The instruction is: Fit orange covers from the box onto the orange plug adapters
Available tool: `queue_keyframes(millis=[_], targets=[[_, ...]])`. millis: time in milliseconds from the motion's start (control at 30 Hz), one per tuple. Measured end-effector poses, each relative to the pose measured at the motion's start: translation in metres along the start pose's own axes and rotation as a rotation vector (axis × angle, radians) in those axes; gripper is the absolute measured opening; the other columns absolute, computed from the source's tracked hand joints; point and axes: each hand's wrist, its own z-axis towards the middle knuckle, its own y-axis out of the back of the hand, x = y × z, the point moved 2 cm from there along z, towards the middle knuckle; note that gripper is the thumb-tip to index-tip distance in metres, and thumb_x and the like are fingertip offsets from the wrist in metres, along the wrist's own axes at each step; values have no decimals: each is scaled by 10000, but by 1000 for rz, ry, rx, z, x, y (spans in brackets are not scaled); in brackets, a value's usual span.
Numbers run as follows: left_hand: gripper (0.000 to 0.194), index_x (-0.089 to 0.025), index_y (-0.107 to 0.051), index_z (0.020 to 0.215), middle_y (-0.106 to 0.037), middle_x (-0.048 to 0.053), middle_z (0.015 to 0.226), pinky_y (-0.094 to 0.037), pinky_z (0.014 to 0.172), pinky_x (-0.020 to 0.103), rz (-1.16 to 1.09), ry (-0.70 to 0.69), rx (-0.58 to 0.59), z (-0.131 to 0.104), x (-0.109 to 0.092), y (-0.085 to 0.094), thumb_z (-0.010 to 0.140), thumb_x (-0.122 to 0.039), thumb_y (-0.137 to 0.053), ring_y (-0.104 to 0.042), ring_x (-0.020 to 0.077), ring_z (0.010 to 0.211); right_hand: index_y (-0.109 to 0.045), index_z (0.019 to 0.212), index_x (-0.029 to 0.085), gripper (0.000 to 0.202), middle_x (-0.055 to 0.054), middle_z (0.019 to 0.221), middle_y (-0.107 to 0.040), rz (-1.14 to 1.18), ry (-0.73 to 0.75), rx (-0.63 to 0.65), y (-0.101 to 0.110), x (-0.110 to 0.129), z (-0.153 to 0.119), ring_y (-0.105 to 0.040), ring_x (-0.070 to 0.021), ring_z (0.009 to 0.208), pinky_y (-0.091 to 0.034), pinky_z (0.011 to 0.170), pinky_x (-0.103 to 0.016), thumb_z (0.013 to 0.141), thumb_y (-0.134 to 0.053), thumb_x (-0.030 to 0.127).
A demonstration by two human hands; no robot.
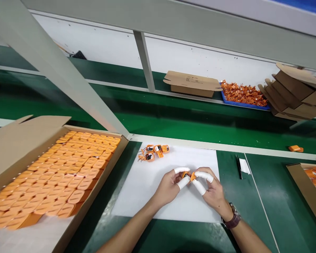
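Above a white sheet (137, 196), my left hand (170, 184) pinches a small orange plastic housing (185, 174) with dark parts inside. White covers wrap the thumb and fingertips of both hands. My right hand (212, 188), with a watch (231, 216) on its wrist, is closed on an orange cap (193, 176) close beside the housing. Fingers hide much of both pieces, so I cannot tell whether they are joined. Toward the sheet's far left corner lie several opened orange housings (150, 156) with wires and dark and white parts showing.
On the left, an open carton (92, 191) holds rows of orange blocks. A black pen-like item (239, 168) and a white piece (244, 166) lie right of the sheet. Another carton (302, 186) stands far right. The back shelf carries a blue tray (244, 104) of orange parts and cardboard boxes (192, 82).
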Motion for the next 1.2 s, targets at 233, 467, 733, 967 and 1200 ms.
queue_keyframes(millis=[233,467,733,967,1200], targets=[[343,-210,-728,1053,-788,75,986,-599,844,387,-61,-39,-109,1,9,-3,768,-386,-802,-737,243,886,-580,1292,355,426,-71,1119,-637,-102,69,-25,-3,1,-2,-666,-243,1010,-591,845,-429,942,-608,113],[297,-206,-768,965,-799,77,989,-608,886,414,-85,-26,-118,4,9,1,728,-370,-842,-744,271,943,-475,1434,362,554,-96,1198,-593,-151,148,111,-6,-4,-6,-629,-254,1109,-587,905,-436,960,-579,93],[427,-241,-711,1250,-715,61,1295,-480,1114,482,88,-31,151,0,-1,6,849,-384,-741,-662,305,1202,-477,1431,320,508,-102,1255,-566,-147,115,157,-2,-2,-2,-588,-235,1197,-550,1003,-428,985,-526,82],[411,-211,-747,1133,-789,68,1111,-580,978,441,36,3,18,3,15,3,758,-360,-825,-729,289,1057,-477,1413,297,488,-103,1277,-539,-99,84,202,-1,1,0,-564,-218,1224,-517,1037,-421,983,-536,73],[356,-199,-783,959,-812,63,1025,-621,869,349,-98,37,-63,4,14,2,645,-303,-914,-763,238,922,-544,1362,295,418,-96,1296,-553,-19,-11,234,3,-4,0,-557,-218,1264,-487,1084,-424,982,-560,120]])
